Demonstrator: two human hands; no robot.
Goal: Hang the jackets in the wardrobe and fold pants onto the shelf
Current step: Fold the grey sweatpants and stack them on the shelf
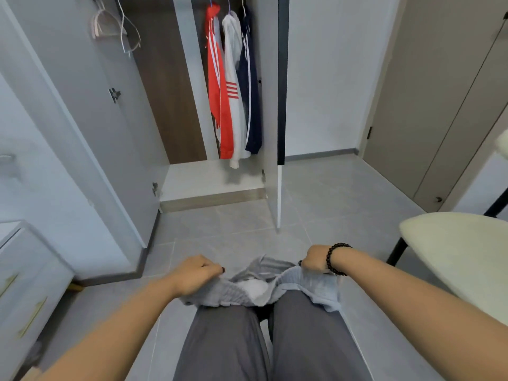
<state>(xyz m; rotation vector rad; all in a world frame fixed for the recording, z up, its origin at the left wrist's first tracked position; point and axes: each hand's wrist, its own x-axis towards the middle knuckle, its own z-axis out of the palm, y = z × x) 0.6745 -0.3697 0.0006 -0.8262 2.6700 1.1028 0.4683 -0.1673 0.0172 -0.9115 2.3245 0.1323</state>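
From the head camera we see our left hand [196,273] and right hand [316,259] each curled tight on the waistband of the grey pants [258,287], holding them spread between us just above the tiled floor [316,199], their legs hanging straight down toward us. Ahead, the wardrobe [272,105] stands open with the red jacket [218,105], the white jacket [236,111] and the navy jacket [253,105] hanging side by side above its shelf [198,180], empty hangers [121,28] hang at upper left, and a cream chair [461,251] sits beside our right arm.
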